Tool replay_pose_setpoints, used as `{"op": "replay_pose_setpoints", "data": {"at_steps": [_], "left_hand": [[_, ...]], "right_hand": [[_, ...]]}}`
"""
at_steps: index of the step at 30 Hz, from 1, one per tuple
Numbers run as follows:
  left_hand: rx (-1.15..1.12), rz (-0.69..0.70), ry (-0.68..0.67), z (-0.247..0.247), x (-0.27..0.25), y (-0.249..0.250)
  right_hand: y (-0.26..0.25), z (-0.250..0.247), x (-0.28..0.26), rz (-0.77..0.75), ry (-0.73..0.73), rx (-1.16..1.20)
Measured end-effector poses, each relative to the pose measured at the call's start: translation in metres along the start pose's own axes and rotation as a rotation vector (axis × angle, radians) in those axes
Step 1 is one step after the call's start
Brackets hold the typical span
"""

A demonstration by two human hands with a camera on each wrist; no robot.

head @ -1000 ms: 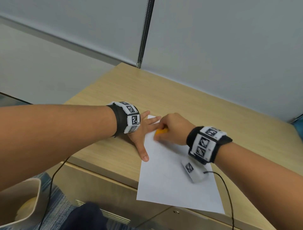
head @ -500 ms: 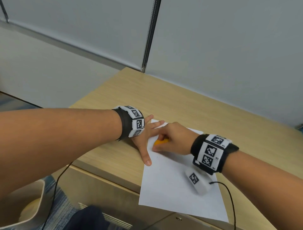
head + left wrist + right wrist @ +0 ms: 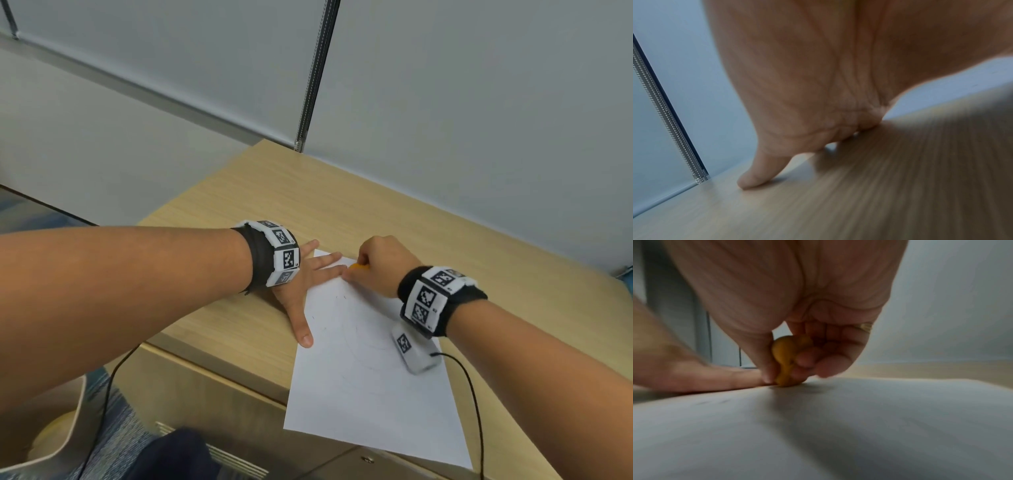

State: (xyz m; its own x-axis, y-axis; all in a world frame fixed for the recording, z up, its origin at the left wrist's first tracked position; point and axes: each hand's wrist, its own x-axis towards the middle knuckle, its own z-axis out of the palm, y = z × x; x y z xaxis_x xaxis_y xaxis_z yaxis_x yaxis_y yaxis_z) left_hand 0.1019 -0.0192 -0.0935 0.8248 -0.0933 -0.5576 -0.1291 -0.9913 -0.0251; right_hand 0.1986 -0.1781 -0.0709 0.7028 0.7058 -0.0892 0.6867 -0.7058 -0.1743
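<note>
While the right hand (image 3: 380, 265) pinches it, the eraser (image 3: 784, 363) stands steeply on paper (image 3: 359, 394).

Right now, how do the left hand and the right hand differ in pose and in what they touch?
The left hand lies flat with fingers spread straight; the right hand is curled. The left hand holds nothing and only presses on the sheet of paper; the right hand pinches a small orange piece against that sheet. Both work at its far corner on the desk.
</note>
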Motion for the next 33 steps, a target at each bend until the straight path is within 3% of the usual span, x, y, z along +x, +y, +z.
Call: {"op": "replay_pose_setpoints", "data": {"at_steps": [5,10,24,27,29,33], "left_hand": [[0.022,-0.008,-0.032,-0.001,0.001,-0.002],[-0.028,0.006,0.009,0.000,-0.002,0.001],[0.009,-0.042,-0.019,-0.008,-0.008,0.005],[-0.010,-0.051,0.039,-0.005,-0.009,0.008],[-0.007,-0.020,0.064,0.003,-0.014,0.015],[-0.001,0.129,-0.014,0.009,-0.028,0.031]], "right_hand": [[-0.023,0.018,-0.028,-0.176,-0.125,0.053],[0.007,0.000,0.004,0.040,-0.027,0.042],[0.016,0.002,-0.042,0.162,-0.028,0.059],[0.018,0.003,-0.049,0.177,-0.007,0.076],[0.020,0.002,-0.051,0.166,-0.014,0.077],[0.021,0.003,-0.055,0.135,-0.052,0.059]]}}
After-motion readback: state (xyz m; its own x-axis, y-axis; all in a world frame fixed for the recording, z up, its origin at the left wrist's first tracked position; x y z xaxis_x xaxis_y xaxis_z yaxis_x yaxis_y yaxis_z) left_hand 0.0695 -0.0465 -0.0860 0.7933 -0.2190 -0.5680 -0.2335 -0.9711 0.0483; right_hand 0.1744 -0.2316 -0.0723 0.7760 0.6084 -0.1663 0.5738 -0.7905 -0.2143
